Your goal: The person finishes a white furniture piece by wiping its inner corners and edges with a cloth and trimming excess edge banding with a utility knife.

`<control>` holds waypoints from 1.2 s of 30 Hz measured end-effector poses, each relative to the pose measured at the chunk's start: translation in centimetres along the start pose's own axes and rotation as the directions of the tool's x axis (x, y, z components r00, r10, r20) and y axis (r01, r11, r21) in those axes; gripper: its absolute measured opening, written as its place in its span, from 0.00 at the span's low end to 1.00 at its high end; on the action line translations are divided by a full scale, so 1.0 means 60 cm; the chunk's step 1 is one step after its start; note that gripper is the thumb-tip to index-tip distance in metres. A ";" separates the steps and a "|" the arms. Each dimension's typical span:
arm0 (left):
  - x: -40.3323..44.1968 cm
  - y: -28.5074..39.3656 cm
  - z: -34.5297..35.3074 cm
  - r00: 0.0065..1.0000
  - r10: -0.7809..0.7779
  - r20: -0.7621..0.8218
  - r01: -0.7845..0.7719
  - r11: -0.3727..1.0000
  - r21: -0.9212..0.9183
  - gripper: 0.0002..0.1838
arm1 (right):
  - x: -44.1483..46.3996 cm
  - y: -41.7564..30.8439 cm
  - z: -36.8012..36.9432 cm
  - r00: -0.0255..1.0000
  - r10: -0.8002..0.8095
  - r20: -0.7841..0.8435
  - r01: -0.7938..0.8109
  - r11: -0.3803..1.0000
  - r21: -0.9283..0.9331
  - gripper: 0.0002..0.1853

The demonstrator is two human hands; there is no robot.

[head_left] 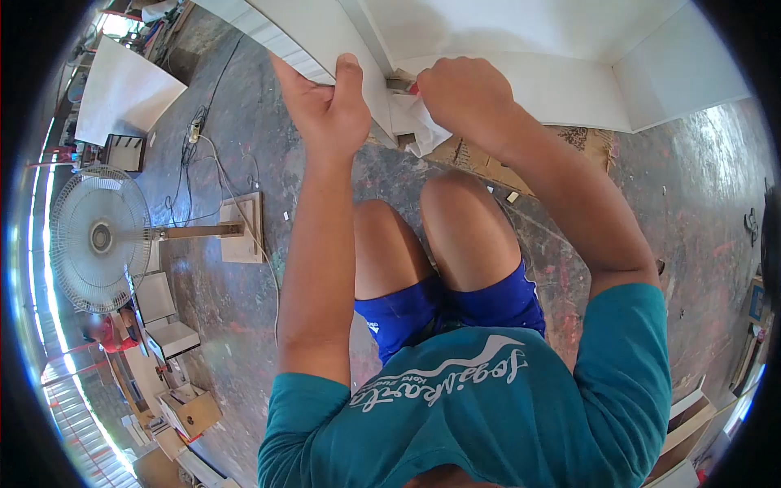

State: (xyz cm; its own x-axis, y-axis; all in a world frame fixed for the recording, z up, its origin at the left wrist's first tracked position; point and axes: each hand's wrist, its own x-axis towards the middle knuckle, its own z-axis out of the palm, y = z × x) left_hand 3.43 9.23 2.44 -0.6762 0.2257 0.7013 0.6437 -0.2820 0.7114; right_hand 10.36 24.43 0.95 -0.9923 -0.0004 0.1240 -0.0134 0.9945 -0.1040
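A white board cabinet [504, 85] stands in front of me, with an upright white panel [313, 37] on its left side. My left hand [329, 110] grips the edge of this panel, thumb on the near face and the other fingers behind it. My right hand [468, 93] is closed in a fist near the panel's lower inner edge. A small bit of red shows at its fingers; the rest of what it holds is hidden. Crumpled white sheet material [427, 126] hangs just below the fist. Flattened cardboard [480, 167] lies under the cabinet.
A standing fan [102, 236] with a square wooden base [242, 228] is at left, and cables [195, 134] run over the floor. A white board [126, 89] leans at upper left. Another person in red [114, 332] and wooden boxes [191, 411] are at lower left.
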 end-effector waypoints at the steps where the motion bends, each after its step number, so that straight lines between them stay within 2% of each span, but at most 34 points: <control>1: 0.001 0.000 0.001 1.000 -0.013 0.000 0.013 1.000 -0.014 0.29 | -0.004 0.003 -0.001 0.999 0.008 0.042 -0.008 1.000 0.022 0.09; 3: -0.004 0.006 0.000 0.999 -0.048 0.004 0.048 0.998 -0.032 0.28 | -0.021 0.004 -0.009 0.991 0.017 0.132 -0.028 0.996 0.079 0.09; 6: 0.000 -0.002 -0.002 1.000 0.017 0.009 -0.018 1.000 0.015 0.29 | -0.022 0.001 -0.016 0.989 0.027 0.147 -0.037 0.997 0.063 0.10; 9: -0.002 -0.002 0.000 1.000 0.013 0.008 -0.013 1.000 -0.027 0.30 | -0.037 0.000 0.036 0.996 -0.062 -0.063 0.062 0.998 0.001 0.11; 12: -0.002 -0.003 -0.003 1.000 0.012 -0.016 -0.012 1.000 0.003 0.30 | -0.087 -0.028 0.031 0.999 -0.048 -0.008 0.048 0.997 0.060 0.11; 15: 0.001 -0.006 -0.002 0.999 0.049 -0.018 -0.049 0.999 0.013 0.30 | -0.083 -0.025 0.042 0.996 0.043 -0.076 -0.037 0.996 0.085 0.09; 18: -0.001 0.006 0.007 1.000 -0.025 -0.015 0.025 1.000 -0.018 0.30 | -0.073 -0.023 0.057 0.987 0.085 -0.134 -0.078 0.995 0.058 0.08; 21: 0.001 -0.004 0.000 1.000 0.009 -0.029 -0.008 0.999 0.052 0.30 | -0.119 -0.063 0.070 0.985 0.144 -0.094 -0.139 0.989 0.056 0.09; 24: -0.002 0.001 -0.001 0.999 -0.021 -0.025 0.022 0.999 0.029 0.30 | -0.112 -0.030 0.066 0.993 0.114 -0.029 -0.111 0.990 0.085 0.09; 27: -0.006 0.007 0.006 0.998 -0.066 -0.025 0.065 0.998 -0.018 0.31 | -0.071 0.009 0.070 0.975 0.174 -0.135 -0.163 0.982 0.093 0.10; 30: -0.005 0.006 0.009 0.999 -0.003 -0.040 0.003 1.000 0.000 0.31 | -0.021 0.035 0.086 0.977 0.194 -0.085 -0.188 0.979 0.073 0.15; 33: -0.006 0.000 0.003 0.999 -0.007 -0.042 0.007 1.000 -0.011 0.31 | -0.012 0.041 0.080 0.983 0.179 -0.038 -0.175 0.981 0.085 0.16; 36: -0.002 -0.003 0.001 0.999 0.006 -0.038 -0.005 1.000 0.014 0.31 | -0.031 0.037 0.051 0.987 0.162 -0.023 -0.159 0.982 0.098 0.13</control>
State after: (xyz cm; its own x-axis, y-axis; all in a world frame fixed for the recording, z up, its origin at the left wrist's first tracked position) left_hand 3.39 9.30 2.24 -0.6857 0.1881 0.7032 0.6522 -0.2701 0.7083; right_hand 11.80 26.31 -2.51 -0.9783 0.1631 0.1280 0.1326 0.9668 -0.2184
